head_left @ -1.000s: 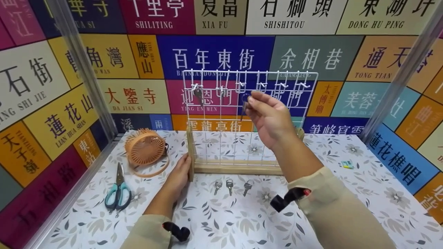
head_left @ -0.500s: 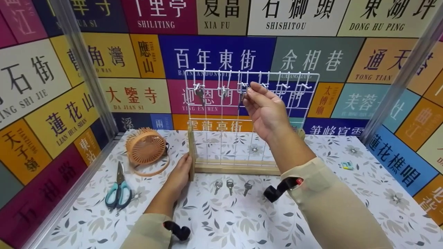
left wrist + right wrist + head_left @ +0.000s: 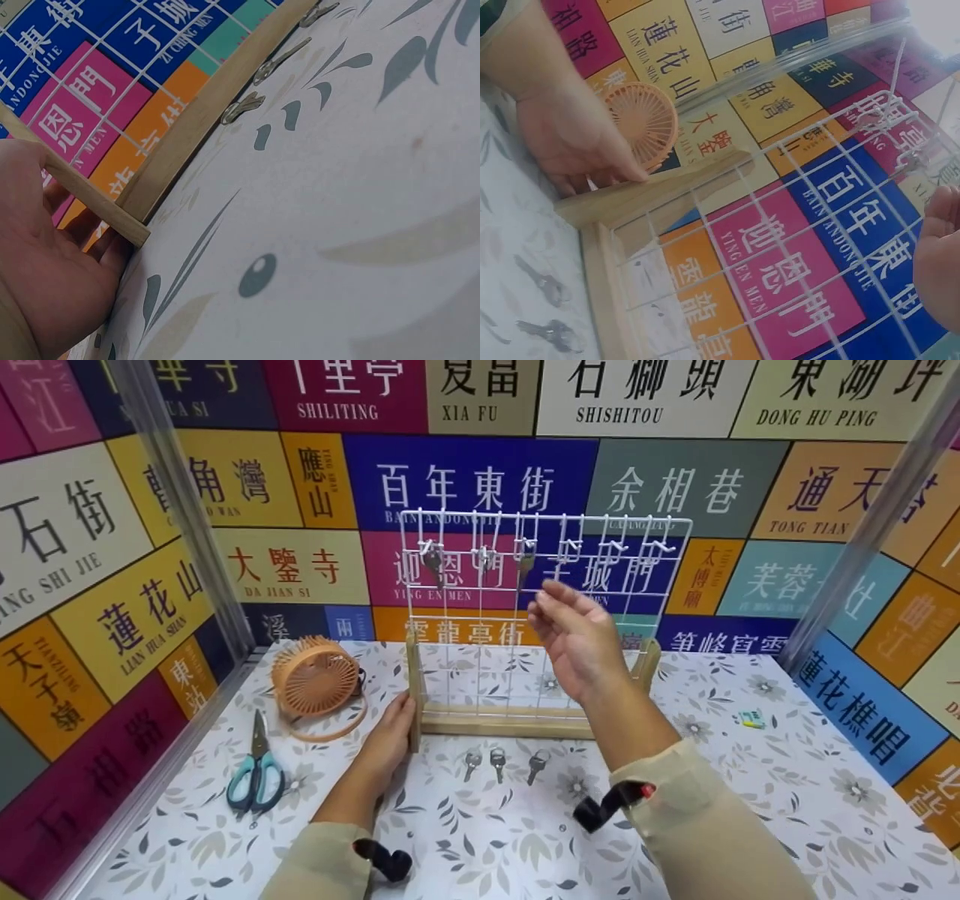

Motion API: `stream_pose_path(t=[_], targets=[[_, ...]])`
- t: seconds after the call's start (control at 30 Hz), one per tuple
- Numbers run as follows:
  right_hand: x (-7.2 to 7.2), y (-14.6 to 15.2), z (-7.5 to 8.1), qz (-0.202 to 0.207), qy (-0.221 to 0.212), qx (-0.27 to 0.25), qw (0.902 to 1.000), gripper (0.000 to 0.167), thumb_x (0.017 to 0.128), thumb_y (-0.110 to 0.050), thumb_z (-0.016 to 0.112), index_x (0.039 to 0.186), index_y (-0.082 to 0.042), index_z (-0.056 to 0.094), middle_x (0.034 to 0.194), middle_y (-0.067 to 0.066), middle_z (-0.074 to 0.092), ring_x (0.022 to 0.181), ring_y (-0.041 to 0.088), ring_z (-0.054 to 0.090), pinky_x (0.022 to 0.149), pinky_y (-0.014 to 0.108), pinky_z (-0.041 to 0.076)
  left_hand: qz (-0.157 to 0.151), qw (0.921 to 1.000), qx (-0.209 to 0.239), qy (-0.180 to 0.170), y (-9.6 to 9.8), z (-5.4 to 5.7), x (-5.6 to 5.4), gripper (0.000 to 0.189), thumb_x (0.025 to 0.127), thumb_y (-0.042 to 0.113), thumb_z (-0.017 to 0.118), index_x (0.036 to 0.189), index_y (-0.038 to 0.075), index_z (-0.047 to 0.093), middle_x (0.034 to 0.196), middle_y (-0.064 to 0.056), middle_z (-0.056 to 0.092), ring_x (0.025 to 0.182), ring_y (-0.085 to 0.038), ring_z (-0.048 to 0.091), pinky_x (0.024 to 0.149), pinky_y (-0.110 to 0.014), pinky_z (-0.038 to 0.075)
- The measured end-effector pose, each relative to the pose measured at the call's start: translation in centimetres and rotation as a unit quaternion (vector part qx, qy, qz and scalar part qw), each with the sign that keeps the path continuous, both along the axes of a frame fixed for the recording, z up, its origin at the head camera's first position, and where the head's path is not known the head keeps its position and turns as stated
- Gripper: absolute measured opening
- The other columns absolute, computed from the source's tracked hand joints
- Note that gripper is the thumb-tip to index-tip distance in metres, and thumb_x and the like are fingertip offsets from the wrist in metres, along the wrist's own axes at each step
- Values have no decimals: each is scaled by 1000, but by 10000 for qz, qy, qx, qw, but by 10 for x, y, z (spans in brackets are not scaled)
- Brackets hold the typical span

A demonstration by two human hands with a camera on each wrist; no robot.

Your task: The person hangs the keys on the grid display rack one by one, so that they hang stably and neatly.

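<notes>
A white wire grid rack on a wooden base point(image 3: 510, 727) stands mid-table. My left hand point(image 3: 386, 742) grips its left wooden upright point(image 3: 94, 195), thumb in front and fingers behind. From the three left hooks hang a first key point(image 3: 433, 559), a second key point(image 3: 484, 559) and a third key point(image 3: 526, 562). My right hand point(image 3: 579, 641), with fingers bent and nothing held, hovers before the grid, just below and right of the third key. To the right are bare hooks point(image 3: 571, 549). Three loose keys, left point(image 3: 472, 763), middle point(image 3: 498, 765) and right point(image 3: 537, 766), lie before the base.
An orange fan point(image 3: 316, 681) stands left of the rack, near my left forearm. Scissors point(image 3: 256, 776) with teal and black handles lie at the front left. A small green-and-white item point(image 3: 752, 718) lies on the right of the patterned tabletop point(image 3: 480, 847).
My right hand brought a key to the third hook, let go of it there, and then drew back downward. The left hand has stayed on the upright.
</notes>
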State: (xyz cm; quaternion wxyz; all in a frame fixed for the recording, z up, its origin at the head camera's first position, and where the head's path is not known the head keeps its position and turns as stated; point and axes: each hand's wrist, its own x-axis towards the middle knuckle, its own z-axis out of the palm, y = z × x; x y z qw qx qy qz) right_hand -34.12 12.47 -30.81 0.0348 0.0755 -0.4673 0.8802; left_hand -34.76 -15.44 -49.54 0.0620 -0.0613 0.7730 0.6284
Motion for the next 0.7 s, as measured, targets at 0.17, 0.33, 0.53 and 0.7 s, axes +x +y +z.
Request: stream_pose_path(t=[0.17,0.33,0.53,0.7], targets=[[11,11,-33,269,240,552,9978,17,99,4,69,111,-7,74,98,5,75,92,17,73,91,27,64,-54,9999,23,125,-1,-2,0,74,109,70,36,172,33,22,179,-8,26,168,-36,17,136,-61,12],[15,27,-66,463,374,1294,9898,18,99,5,69,104,-10,79,97,6,77,88,18,74,89,29,65,-51,9997,87,242,0,-3,0,73,111,66,36,173,30,21,179,-9,27,167,-36,18,136,-59,15],[14,42,-95,509,236,1775,9825,15,99,1,71,104,-10,80,99,5,77,88,18,74,90,30,65,-22,9999,75,68,0,-1,0,72,110,68,36,172,34,20,181,-5,22,168,-34,15,137,-59,11],[12,51,-111,458,47,2025,9782,17,99,-2,73,116,1,77,99,3,78,89,17,75,91,30,65,18,10000,82,7,0,-1,-1,72,109,69,37,171,38,23,180,-4,25,168,-34,16,137,-59,10]])
